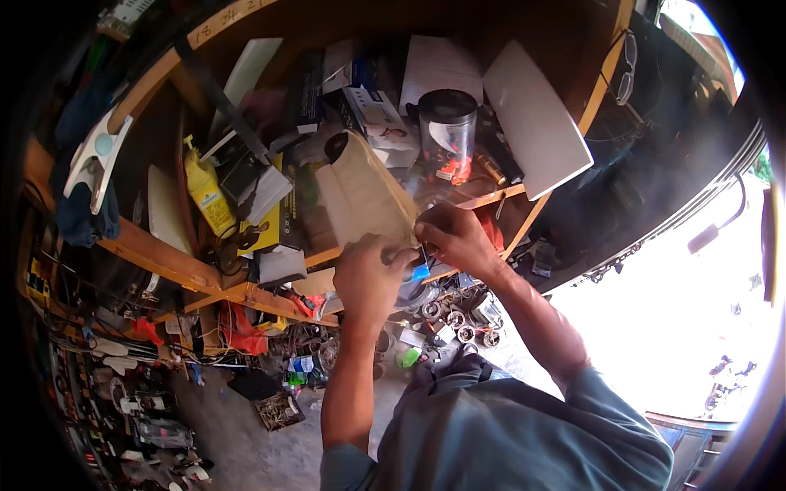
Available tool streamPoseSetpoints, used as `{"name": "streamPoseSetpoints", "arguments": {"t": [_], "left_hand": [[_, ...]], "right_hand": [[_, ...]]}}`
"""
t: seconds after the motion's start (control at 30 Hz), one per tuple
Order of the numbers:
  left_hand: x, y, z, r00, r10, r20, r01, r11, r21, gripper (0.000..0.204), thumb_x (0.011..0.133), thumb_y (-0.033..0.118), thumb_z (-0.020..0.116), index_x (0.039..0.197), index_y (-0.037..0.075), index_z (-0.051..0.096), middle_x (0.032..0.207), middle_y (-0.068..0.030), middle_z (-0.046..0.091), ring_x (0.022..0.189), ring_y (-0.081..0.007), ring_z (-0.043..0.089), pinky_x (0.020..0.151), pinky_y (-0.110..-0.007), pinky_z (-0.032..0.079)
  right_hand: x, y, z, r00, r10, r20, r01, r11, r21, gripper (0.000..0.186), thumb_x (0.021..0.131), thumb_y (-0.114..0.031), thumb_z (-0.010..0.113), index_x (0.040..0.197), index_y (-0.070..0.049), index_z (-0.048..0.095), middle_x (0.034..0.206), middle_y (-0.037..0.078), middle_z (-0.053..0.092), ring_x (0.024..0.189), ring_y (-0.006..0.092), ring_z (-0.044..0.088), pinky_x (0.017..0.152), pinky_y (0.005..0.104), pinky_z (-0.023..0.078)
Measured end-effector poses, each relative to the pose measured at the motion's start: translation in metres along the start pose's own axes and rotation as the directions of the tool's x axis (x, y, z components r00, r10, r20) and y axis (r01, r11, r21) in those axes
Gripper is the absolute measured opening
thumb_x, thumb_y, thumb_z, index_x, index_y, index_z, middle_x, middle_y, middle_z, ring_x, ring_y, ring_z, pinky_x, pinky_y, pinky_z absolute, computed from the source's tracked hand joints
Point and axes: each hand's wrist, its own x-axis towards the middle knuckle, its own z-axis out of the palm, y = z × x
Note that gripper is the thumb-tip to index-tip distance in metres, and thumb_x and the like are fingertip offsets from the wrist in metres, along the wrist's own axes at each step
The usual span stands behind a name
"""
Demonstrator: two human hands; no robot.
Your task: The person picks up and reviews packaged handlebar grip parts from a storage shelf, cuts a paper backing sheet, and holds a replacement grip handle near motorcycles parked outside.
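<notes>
My left hand and my right hand are close together at the front of a cluttered wooden shelf, both with fingers pinched. A small blue piece shows just below the fingertips, beside a thin pale strand. What each pinch holds is too small to make out. Behind the hands lies a tan paper envelope or sheet; its near corner reaches the fingertips, and I cannot tell whether it is gripped. Beyond my right hand stands a clear jar with a black lid and red-orange contents.
A yellow bottle stands at the left of the shelf, near a yellow-and-black box. A white board leans at the right. A wooden shelf edge runs below. Metal rings and loose parts lie on the floor.
</notes>
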Motion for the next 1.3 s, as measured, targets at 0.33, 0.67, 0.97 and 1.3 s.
{"name": "streamPoseSetpoints", "arguments": {"t": [0.33, 0.67, 0.97, 1.3], "left_hand": [[0.008, -0.006, 0.018, 0.997, -0.058, 0.046, 0.067, 0.967, -0.245, 0.024, 0.080, 0.026, 0.078, 0.086, 0.003, 0.074, 0.086, -0.0117, 0.069, 0.082, -0.0298, 0.066, 0.075, -0.039, 0.050], [-0.010, -0.025, 0.002, 0.992, -0.118, -0.047, 0.071, 0.822, -0.564, 0.017, 0.086, 0.014, 0.071, 0.088, -0.003, 0.067, 0.077, -0.0084, 0.064, 0.072, -0.0157, 0.058, 0.070, -0.030, 0.046], [-0.044, -0.123, -0.031, 0.905, -0.296, -0.306, 0.238, 0.948, -0.214, 0.021, 0.094, 0.017, 0.057, 0.089, -0.003, 0.061, 0.079, -0.0192, 0.066, 0.074, -0.0304, 0.065, 0.069, -0.038, 0.049], [-0.068, -0.032, -0.069, 0.960, 0.134, -0.246, -0.020, 0.909, 0.416, 0.051, 0.088, 0.018, 0.067, 0.136, 0.013, 0.051, 0.129, -0.0114, 0.058, 0.098, -0.0325, 0.068, 0.075, -0.043, 0.058]], "right_hand": [[-0.006, 0.015, -0.005, 0.999, -0.037, -0.019, 0.034, 0.985, -0.172, 0.029, 0.087, -0.020, 0.066, 0.096, 0.007, 0.068, 0.080, 0.017, 0.069, 0.077, 0.0227, 0.068, 0.071, 0.0365, 0.053], [0.004, 0.012, 0.002, 0.969, -0.160, -0.188, 0.067, 0.904, -0.422, 0.057, 0.093, -0.046, 0.063, 0.125, 0.001, 0.059, 0.112, 0.023, 0.065, 0.103, 0.0317, 0.065, 0.089, 0.0423, 0.049], [0.035, 0.005, 0.019, 0.994, -0.110, -0.013, 0.079, 0.785, -0.615, 0.043, 0.084, -0.030, 0.072, 0.111, 0.003, 0.065, 0.095, 0.026, 0.069, 0.091, 0.0386, 0.069, 0.082, 0.0458, 0.051], [0.005, -0.022, 0.034, 0.982, -0.175, -0.077, 0.109, 0.845, -0.524, 0.030, 0.086, -0.016, 0.062, 0.109, 0.003, 0.068, 0.084, 0.026, 0.069, 0.079, 0.0373, 0.070, 0.073, 0.0434, 0.052]]}}
